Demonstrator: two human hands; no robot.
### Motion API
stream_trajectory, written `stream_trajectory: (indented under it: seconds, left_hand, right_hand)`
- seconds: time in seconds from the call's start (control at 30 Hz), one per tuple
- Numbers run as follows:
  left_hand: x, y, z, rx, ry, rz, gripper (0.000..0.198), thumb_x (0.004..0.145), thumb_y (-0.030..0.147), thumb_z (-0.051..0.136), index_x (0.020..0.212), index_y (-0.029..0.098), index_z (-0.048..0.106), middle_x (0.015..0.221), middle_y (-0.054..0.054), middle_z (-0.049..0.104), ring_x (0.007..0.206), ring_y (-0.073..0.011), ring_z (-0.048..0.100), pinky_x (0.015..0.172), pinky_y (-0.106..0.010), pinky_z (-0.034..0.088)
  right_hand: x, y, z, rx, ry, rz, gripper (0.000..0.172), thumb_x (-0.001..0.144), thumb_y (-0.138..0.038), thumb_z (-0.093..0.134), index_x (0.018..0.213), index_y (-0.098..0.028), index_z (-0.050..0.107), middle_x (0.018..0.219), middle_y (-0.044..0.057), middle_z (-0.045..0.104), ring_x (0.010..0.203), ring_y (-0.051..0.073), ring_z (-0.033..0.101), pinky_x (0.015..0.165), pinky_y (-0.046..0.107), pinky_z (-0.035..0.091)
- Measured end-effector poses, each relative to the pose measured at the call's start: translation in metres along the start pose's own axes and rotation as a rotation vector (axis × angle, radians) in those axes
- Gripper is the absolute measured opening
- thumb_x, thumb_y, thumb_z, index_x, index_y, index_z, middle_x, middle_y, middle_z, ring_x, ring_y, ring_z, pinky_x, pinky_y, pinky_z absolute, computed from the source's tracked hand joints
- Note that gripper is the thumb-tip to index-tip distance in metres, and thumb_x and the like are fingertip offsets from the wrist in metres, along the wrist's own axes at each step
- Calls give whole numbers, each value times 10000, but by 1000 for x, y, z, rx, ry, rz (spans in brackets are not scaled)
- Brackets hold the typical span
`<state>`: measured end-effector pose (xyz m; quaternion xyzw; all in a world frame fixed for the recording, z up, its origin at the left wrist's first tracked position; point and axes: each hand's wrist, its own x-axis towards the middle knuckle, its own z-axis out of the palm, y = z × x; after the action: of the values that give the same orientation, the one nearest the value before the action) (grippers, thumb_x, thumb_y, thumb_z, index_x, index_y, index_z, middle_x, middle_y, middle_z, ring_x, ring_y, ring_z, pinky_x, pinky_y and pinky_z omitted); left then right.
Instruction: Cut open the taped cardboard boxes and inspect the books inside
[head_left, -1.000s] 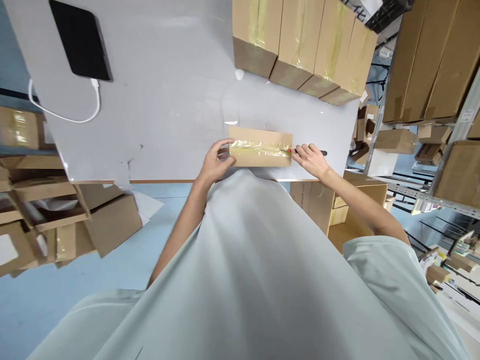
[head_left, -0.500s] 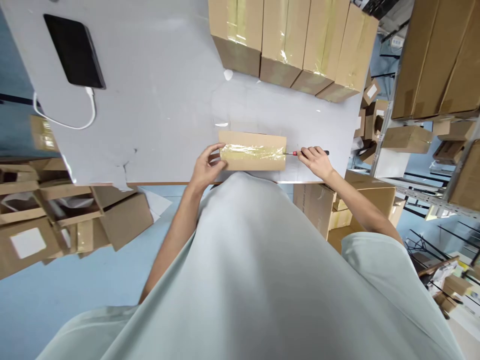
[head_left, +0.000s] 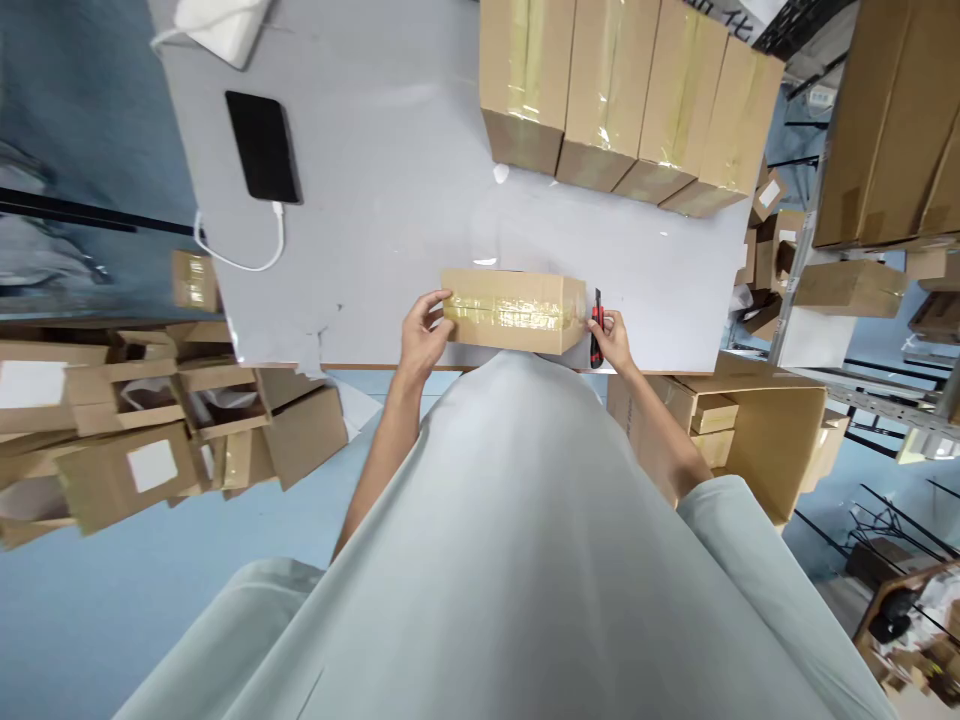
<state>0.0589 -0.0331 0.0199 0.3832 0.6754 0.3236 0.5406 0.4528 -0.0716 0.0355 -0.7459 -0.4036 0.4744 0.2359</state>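
Pinched between the thumb and fingers of the right hand is a slim red-and-black utility knife, upright in the view, just beside the three o'clock end of a long tan cardboard box sealed with shiny yellowish tape. At the box's nine o'clock end, the left hand holds it, thumb and fingers set a little apart on that end. Whether the right fingertips also touch the box is hard to tell from this angle.

The box lies near the close edge of a smooth pale-grey table, its taped side showing. From it, a row of four tan taped cardboard boxes stands at one o'clock, side by side. At ten o'clock lies a flat black rectangular phone, a thin white cable plugged into its near end. Below table level, a large open brown carton sits at four o'clock.
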Motion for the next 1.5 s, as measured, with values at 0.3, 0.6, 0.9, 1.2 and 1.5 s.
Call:
stream_trajectory:
  seconds: [0.3,0.6,0.9,1.2,1.5]
  left_hand:
    - [28,-21,5,111,-74,-49,679,653,224,644,1332,250,643,1379,-129,774,1185,-255,755,1003,-428,669]
    - [47,-3,58,137,-298,-17,491,702,143,721,1186,224,707,1342,-141,808,1298,-324,730,1203,-548,570]
    - [44,96,17,83,-240,276,294,904,364,801,1168,234,811,1243,-65,826,1096,-260,775,1015,-419,664]
    - [38,105,8,19,-361,248,303,853,349,882,1120,217,830,1176,-72,834,1034,-262,795,978,-448,704]
    - [42,96,7,-18,-413,260,267,848,268,863,1107,215,836,1155,-60,812,1076,-269,792,1049,-495,702]
  right_hand:
    - [-45,-68,34,-69,263,-278,606,1041,-802,580,1300,-258,521,1259,170,777,1173,291,777,1043,473,628]
    - [-65,-101,6,-308,316,-279,522,1061,-663,626,1379,-257,545,1337,207,782,1188,355,780,1021,538,636]
    - [-83,-109,33,-468,326,-246,536,1129,-645,519,1486,-246,541,1383,220,773,1181,354,781,1000,516,636]
    - [-120,-149,40,-624,340,-306,519,1166,-640,509,1539,-289,587,1265,151,835,1029,315,821,897,450,668]
    - [-142,-194,89,-617,4,-223,557,1114,-419,566,1657,-296,551,1470,118,785,1250,335,792,1027,499,673]
